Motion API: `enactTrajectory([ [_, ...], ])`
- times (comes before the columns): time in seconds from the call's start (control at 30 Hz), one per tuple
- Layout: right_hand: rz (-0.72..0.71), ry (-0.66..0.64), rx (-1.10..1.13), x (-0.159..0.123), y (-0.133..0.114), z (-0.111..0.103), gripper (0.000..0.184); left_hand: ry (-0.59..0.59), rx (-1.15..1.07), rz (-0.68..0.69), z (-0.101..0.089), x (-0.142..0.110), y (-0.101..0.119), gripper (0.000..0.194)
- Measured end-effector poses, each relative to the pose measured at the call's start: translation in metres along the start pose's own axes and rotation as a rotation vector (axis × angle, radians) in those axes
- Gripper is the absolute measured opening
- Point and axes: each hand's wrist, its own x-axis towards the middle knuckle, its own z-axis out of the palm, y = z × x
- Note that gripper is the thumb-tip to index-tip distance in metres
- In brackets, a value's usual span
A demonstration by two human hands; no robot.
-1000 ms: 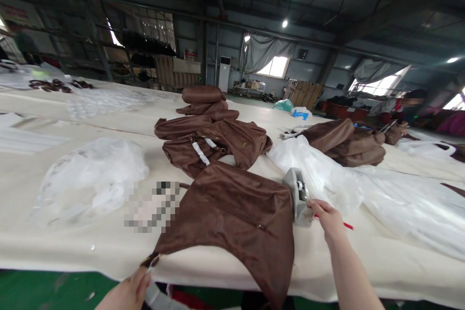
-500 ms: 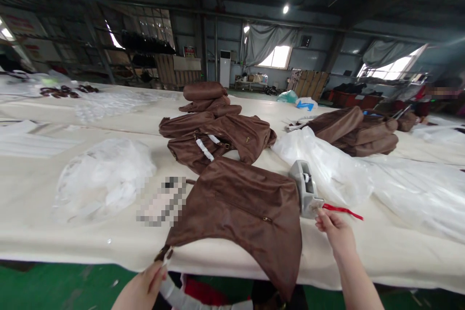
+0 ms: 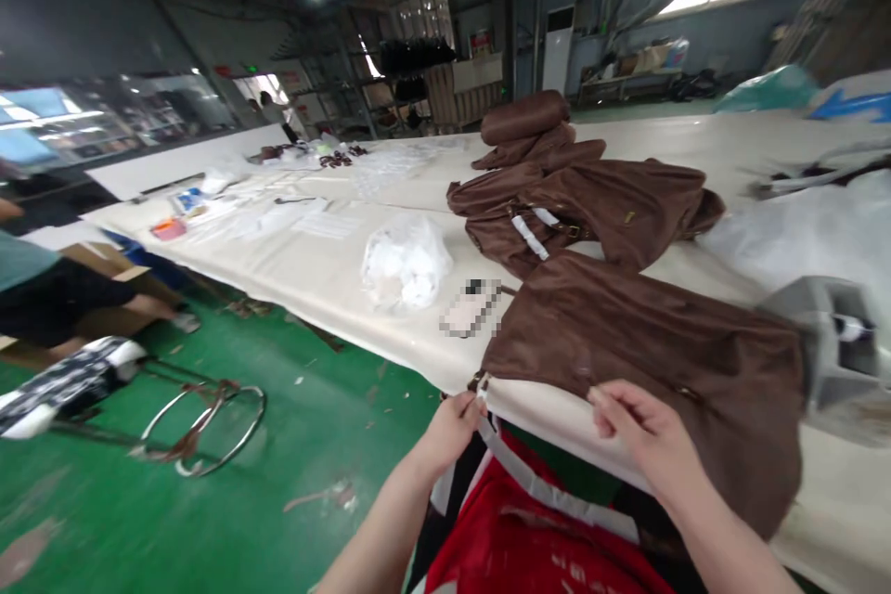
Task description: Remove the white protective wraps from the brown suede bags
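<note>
A brown handbag (image 3: 647, 325) lies on the table's front edge, its strap (image 3: 557, 494) wrapped in whitish material and hanging over the edge. My left hand (image 3: 452, 427) is closed on the strap's left end, beside the metal fitting at the bag's corner. Over the bag's lower edge, my right hand (image 3: 644, 422) is pinched with thumb and forefinger together. A faint clear piece may be at those fingertips, but it is too blurred to tell. The grey tape dispenser (image 3: 828, 343) stands right of the bag.
More brown bags (image 3: 591, 204) are piled behind. A blurred phone (image 3: 470, 308) and a clear plastic bag with white contents (image 3: 406, 262) lie left. Plastic sheeting (image 3: 835, 223) covers the right side. A stool (image 3: 76, 385) stands on the green floor; another person (image 3: 62, 288) is at far left.
The view has swung left. My right hand has left the tape dispenser and come over the bag, toward my left hand. My left hand still grips the strap end.
</note>
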Motion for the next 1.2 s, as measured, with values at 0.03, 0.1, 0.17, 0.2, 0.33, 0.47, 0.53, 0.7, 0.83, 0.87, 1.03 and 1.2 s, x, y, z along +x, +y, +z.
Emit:
enactTrajectory([
  [0.03,0.031,-0.148,0.035,0.002,-0.004,0.024,0.035,0.003,0.008,0.015,0.000,-0.001,-0.001,0.034],
  [0.1,0.093,-0.367,0.101,0.007,-0.007,0.064,0.037,0.008,0.017,0.040,0.001,-0.002,-0.002,0.031],
  [0.17,0.147,-0.475,0.153,0.012,-0.002,0.093,0.037,0.008,0.046,0.093,0.001,-0.003,-0.001,0.029],
  [0.2,0.173,-0.503,0.163,0.016,0.003,0.104,0.037,0.008,0.074,0.129,0.001,-0.004,-0.001,0.028],
  [0.33,0.242,-0.556,0.076,0.030,0.032,0.125,0.038,0.010,0.172,0.236,-0.004,-0.006,0.002,0.023],
  [0.47,0.234,-0.530,-0.043,0.034,0.049,0.128,0.034,0.002,0.197,0.275,-0.007,-0.008,0.001,0.017],
  [0.53,0.192,-0.513,-0.116,0.034,0.051,0.126,0.031,-0.027,0.129,0.238,-0.005,-0.007,-0.001,0.016],
  [0.7,0.155,-0.583,-0.151,0.034,0.053,0.116,0.027,-0.060,-0.334,-0.093,0.003,-0.002,-0.005,0.032],
  [0.83,0.204,-0.682,0.001,0.032,0.057,0.110,0.031,-0.187,-0.493,-0.217,-0.001,-0.004,-0.002,0.039],
  [0.87,0.206,-0.686,0.015,0.032,0.057,0.110,0.032,-0.240,-0.529,-0.248,-0.003,-0.006,-0.001,0.038],
  [1.03,0.186,-0.680,0.004,0.034,0.055,0.118,0.029,-0.534,-0.779,-0.391,-0.012,-0.010,0.004,0.027],
  [1.2,0.191,-0.680,-0.058,0.040,0.055,0.127,0.025,-0.495,-0.946,-0.413,-0.010,-0.011,-0.002,0.025],
])
